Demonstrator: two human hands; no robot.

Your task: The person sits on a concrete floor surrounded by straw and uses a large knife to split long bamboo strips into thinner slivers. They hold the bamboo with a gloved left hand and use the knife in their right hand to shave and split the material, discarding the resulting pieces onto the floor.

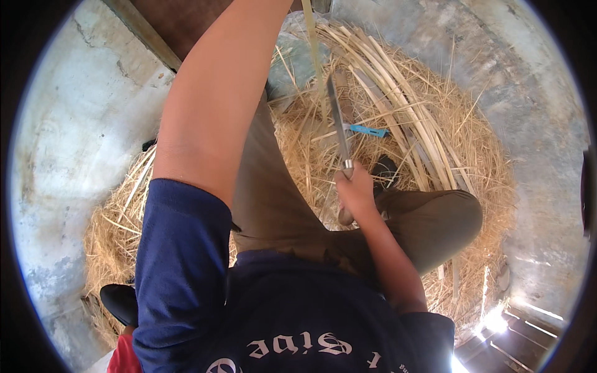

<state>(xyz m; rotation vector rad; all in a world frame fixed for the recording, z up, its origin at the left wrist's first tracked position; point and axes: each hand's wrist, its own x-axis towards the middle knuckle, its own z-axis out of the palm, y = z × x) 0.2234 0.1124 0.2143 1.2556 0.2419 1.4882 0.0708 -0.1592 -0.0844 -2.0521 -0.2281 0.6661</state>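
Note:
My right hand (pixel 358 191) is closed round the handle of a long-bladed knife (pixel 337 118). Its blade points away from me, over the straw-like shavings. My left arm reaches up and out past the top edge, so the left hand itself is out of sight. A thin pale strip (pixel 312 46) hangs down from the top edge, its lower part close to the knife's tip. Just right of the blade lies a light blue strip-shaped object (pixel 368 130), whose kind I cannot make out.
Shavings (pixel 491 168) cover the floor around my legs. A bundle of long pale split strips (pixel 404 99) lies at the far right, beyond my bent knee (pixel 457 214). Worn grey concrete (pixel 528 93) surrounds the pile. At the lower left are a dark rounded object (pixel 118 303) and red cloth (pixel 124 354).

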